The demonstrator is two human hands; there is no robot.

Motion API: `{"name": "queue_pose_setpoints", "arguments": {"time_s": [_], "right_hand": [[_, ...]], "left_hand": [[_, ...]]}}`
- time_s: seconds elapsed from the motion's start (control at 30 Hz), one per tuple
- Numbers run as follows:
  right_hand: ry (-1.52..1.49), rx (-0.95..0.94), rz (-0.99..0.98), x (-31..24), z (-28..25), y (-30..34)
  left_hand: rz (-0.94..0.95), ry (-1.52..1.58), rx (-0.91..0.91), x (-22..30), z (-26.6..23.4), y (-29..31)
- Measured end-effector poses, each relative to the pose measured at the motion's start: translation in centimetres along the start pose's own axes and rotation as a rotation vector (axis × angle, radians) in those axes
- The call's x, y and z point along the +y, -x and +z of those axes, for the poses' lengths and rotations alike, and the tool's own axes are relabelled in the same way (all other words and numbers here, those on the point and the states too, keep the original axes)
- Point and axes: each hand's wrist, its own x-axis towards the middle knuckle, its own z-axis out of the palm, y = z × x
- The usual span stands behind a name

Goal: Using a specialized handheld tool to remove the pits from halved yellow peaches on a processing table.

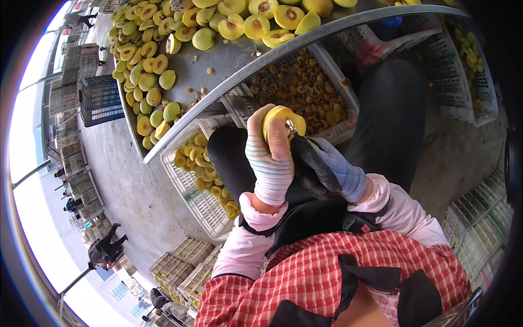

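Yellow fruit (284, 121) sits held up in front of the person's lap, just under the worktop (229, 60) edge, above the crate of pits (305, 92). Left hand (269, 158), striped knit glove, fingers (279, 143) wrapped and clamped around the fruit, thumb side pressing on its face. Right hand (321, 166), dark and blue glove, fingers closed on a small metal tool (291, 128) whose tip is at the fruit's centre, touching or in it; can't tell how deep.

Risks, as judgement: tool tip works right beside the left thumb, so a slip off the pit likely jabs the glove. Fruit looks wet and smooth, so the grip may slide and the fruit drop into the pit crate or onto the floor. Pushing too hard could split the flesh unevenly.

Around: halved fruit (163, 49) piled on the worktop, some cut side up. White crate of halves (204, 169) below left of the hands. More white crates (479, 218) at right, stacked ones lower left. Other people (106, 250) far off at left, well apart.
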Motion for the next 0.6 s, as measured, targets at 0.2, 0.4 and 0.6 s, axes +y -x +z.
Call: {"name": "queue_pose_setpoints", "arguments": {"time_s": [0.2,0.4,0.6], "right_hand": [[0.132,-0.125,0.079,1.2,-1.2,-0.2],[-0.262,-0.172,0.303,0.8,-0.2,0.9],[-0.673,-0.280,0.539,0.9,-0.7,0.7]], "left_hand": [[-0.475,0.244,-0.617,2.4,-3.8,-3.6],[-0.128,-0.064,-0.370,1.6,-1.8,-1.6],[0.035,0.020,-0.374,-2.2,-2.4,-1.0]]}}
